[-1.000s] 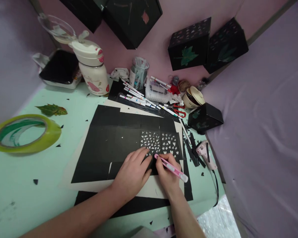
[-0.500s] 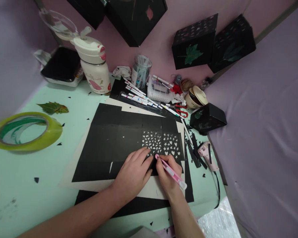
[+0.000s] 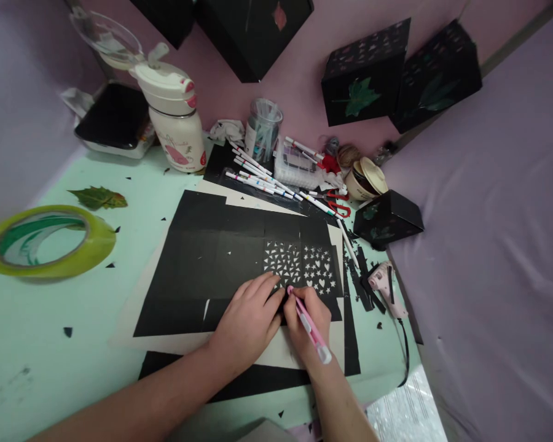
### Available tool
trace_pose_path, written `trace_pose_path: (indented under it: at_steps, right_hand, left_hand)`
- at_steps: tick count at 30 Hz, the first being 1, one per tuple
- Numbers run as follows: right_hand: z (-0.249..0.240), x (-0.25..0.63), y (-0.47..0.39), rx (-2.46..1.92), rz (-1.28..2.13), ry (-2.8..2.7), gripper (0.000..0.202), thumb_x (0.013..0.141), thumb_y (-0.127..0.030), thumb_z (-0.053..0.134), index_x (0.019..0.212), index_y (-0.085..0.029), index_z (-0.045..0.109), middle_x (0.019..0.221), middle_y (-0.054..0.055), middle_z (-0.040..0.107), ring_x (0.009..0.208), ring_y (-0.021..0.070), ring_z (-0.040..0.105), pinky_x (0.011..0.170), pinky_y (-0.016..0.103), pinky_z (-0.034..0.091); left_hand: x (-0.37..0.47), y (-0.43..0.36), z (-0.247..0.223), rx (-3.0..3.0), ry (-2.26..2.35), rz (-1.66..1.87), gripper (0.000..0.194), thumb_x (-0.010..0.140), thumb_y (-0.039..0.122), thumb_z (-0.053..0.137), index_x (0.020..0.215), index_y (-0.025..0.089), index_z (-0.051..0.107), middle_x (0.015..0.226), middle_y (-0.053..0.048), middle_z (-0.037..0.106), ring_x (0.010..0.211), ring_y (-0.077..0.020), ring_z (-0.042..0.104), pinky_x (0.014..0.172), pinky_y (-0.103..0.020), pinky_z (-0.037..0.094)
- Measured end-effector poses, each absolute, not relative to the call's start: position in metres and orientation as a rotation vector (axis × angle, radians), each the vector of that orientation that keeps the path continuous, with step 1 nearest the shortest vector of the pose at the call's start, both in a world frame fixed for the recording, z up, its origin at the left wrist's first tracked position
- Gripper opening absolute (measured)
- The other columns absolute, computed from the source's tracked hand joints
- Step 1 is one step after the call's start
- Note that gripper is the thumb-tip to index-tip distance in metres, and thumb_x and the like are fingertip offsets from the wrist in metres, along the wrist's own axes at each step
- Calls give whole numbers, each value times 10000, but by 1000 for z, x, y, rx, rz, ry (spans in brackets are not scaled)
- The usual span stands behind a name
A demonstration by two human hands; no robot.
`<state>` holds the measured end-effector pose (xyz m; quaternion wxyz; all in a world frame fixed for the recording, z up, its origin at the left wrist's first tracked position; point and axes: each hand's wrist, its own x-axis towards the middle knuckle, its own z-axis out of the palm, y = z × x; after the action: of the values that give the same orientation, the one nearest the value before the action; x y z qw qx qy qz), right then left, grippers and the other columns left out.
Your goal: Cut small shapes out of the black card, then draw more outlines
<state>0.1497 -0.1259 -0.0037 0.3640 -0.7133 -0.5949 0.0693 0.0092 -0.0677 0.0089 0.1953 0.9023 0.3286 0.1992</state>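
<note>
A large black paper sheet [image 3: 191, 245] lies on white paper [image 3: 161, 344], with small triangles, stars and hearts cut through its right part. My left hand [image 3: 249, 313] rests on the sheet with its fingers stretched out flat, just below the triangle cut-outs. Beside it, my right hand [image 3: 306, 319] grips a pink craft knife [image 3: 311, 328] like a pen. The knife's tip end meets the sheet at the lower edge of the cut-outs; the blade itself is too small to make out.
Yellow-green tape [image 3: 96, 242] and a leaf [image 3: 99, 197] lie left. Behind are a bottle [image 3: 177, 138], markers [image 3: 262, 181], red-handled scissors [image 3: 341, 207] and a jar [image 3: 263, 132]. A pink glue gun [image 3: 387, 285] and a black box [image 3: 387, 218] stand right. Black boxes [image 3: 354, 92] hang above.
My right hand has turned slightly, and the back end of the craft knife has swung left and down, making it steeper. My left hand stays in place. The view has shifted a little.
</note>
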Motion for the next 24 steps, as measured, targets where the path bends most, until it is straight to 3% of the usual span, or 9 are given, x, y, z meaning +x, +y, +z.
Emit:
trace_pose_path:
  at_steps: [18, 24]
  right_hand:
    - [-7, 151, -127, -1805, 151, -1572, 143, 883, -164, 531, 747, -209, 525, 659, 5, 585, 552, 131, 535, 552, 255, 433]
    - [-5, 151, -128, -1789, 171, -1492, 87, 881, -168, 542, 814, -204, 584, 746, 28, 657, 626, 145, 608, 600, 260, 472]
  left_hand:
    - [9, -69, 9, 2538, 930, 559, 316, 864, 171, 532, 1173, 131, 590, 1292, -147, 569, 1246, -298, 487, 1017, -492, 439]
    - [9, -69, 9, 2552, 936, 570, 313, 871, 176, 526, 1175, 127, 581, 1286, -151, 571, 1245, -306, 487, 1008, -500, 444]
